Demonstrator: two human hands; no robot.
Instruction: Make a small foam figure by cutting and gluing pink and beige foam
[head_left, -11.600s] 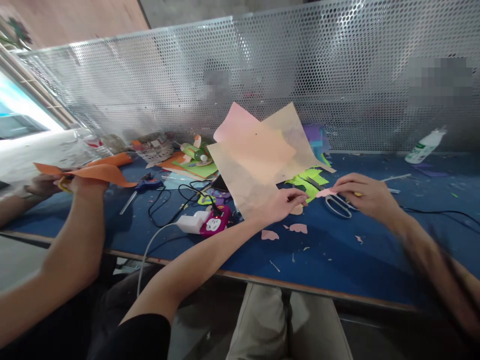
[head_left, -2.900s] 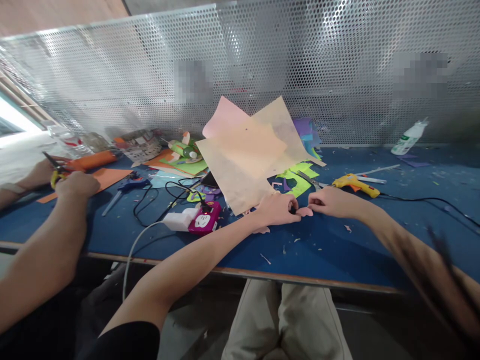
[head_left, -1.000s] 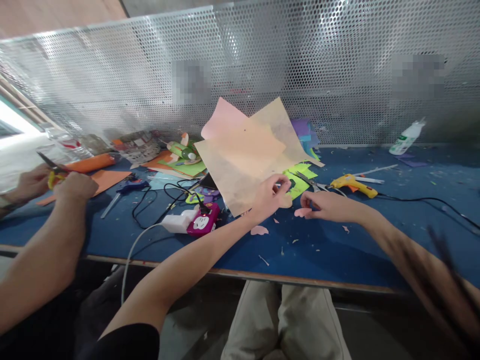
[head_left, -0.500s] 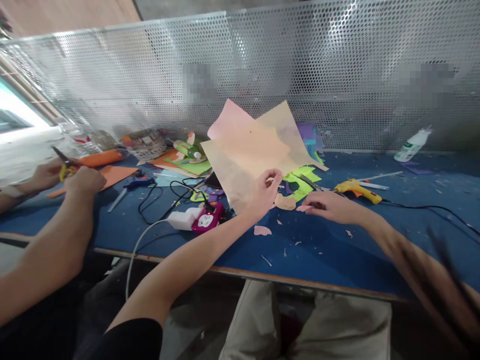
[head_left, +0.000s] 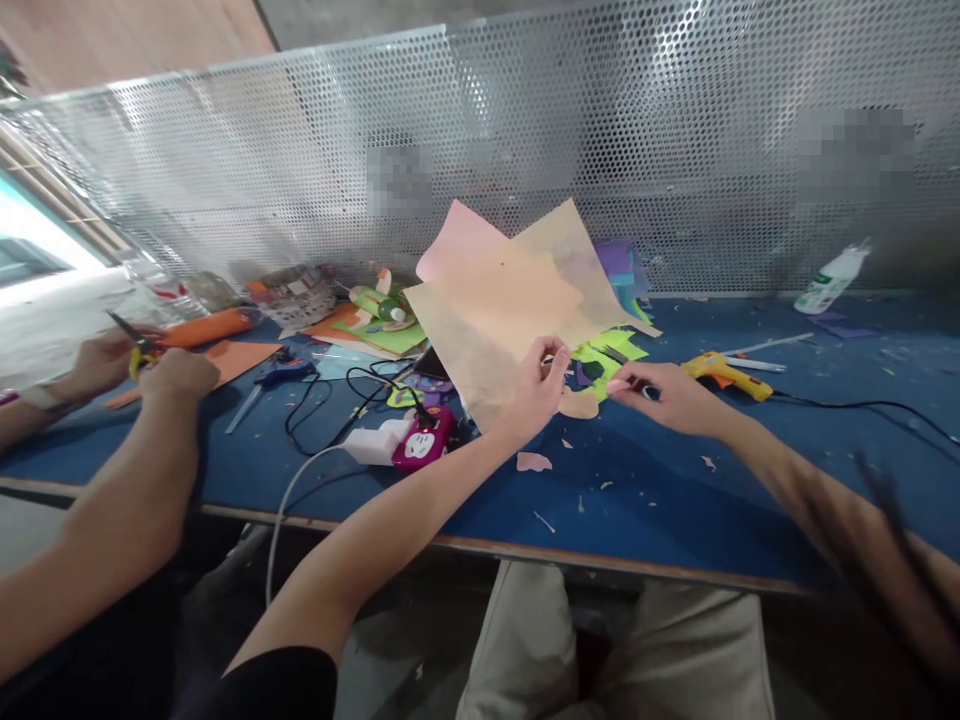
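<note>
My left hand (head_left: 544, 388) is closed in a pinch in front of the large cream and pink paper sheets (head_left: 499, 290); what its fingers hold, if anything, is too small to make out. To its right, my right hand (head_left: 660, 395) has thumb and forefinger pressed together, with a small pink paper scrap (head_left: 616, 386) at their tips. Between the hands a peach paper piece (head_left: 579, 404) lies on the blue table. Behind my right hand are bright green paper cuttings (head_left: 626, 343) and the dark tip of a metal tool (head_left: 615, 354), mostly hidden.
A yellow glue gun (head_left: 726, 376) lies right of my right hand, its cord trailing right. A magenta power adapter (head_left: 422, 440) sits by my left forearm. At left, a co-worker's hands (head_left: 176, 375) hold scissors (head_left: 136, 355). A white bottle (head_left: 834, 278) stands far right.
My right hand has lifted slightly and moved a little away from the table, the pink scrap rising with it. My left hand stays in nearly the same place. The view has shifted slightly.
</note>
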